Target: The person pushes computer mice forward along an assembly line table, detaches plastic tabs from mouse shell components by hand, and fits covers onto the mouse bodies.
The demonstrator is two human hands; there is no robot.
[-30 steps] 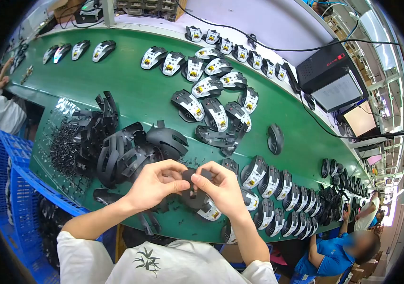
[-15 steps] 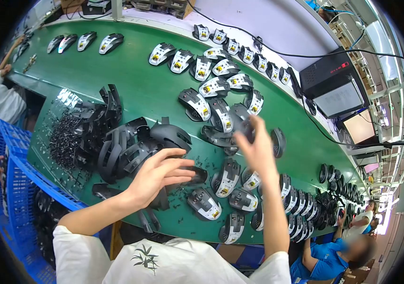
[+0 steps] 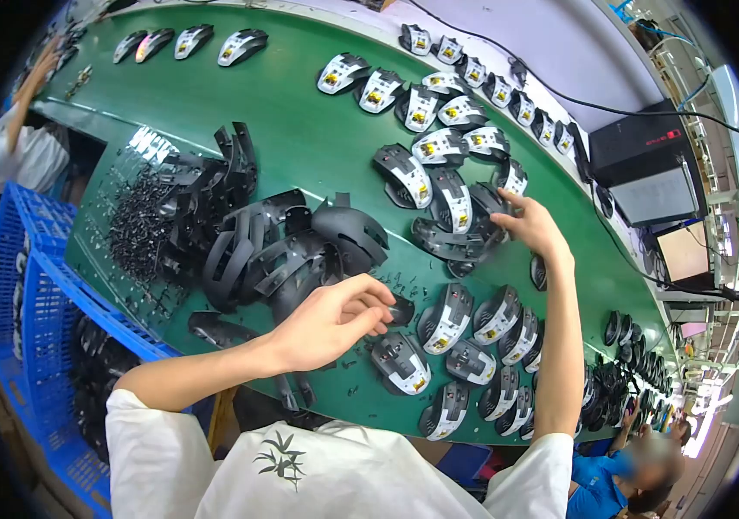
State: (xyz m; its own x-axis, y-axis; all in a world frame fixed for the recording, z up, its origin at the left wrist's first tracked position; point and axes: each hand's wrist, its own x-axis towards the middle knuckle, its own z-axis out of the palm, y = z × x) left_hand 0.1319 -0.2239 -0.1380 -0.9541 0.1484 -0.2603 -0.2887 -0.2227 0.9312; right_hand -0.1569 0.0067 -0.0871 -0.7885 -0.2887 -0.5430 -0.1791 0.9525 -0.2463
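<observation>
My left hand (image 3: 330,320) is over the green table's near side, thumb and fingers curled together. Its fingertips are beside a dark curved part (image 3: 401,310); something small may be between them, too hidden to name. Farther right, my right hand (image 3: 532,227) has its thumb and forefinger apart at the edge of a black shell (image 3: 488,204). This shell lies among mice with white label areas, beside one such mouse (image 3: 451,201). Just right of my left hand sits another white-and-black mouse (image 3: 401,363). Black shells (image 3: 287,246) are heaped beyond my left forearm.
Small black pieces (image 3: 140,229) are piled at the left, next to a blue crate (image 3: 45,298). Mice stand in rows along the green table (image 3: 300,130) and white ledge. A black computer case (image 3: 638,147) is at the right. Co-workers' arms show left and right.
The hands have separated from the dark part held between them. My right hand has moved up and right to the shells. My left hand opened, then its fingers curled. The view has shifted.
</observation>
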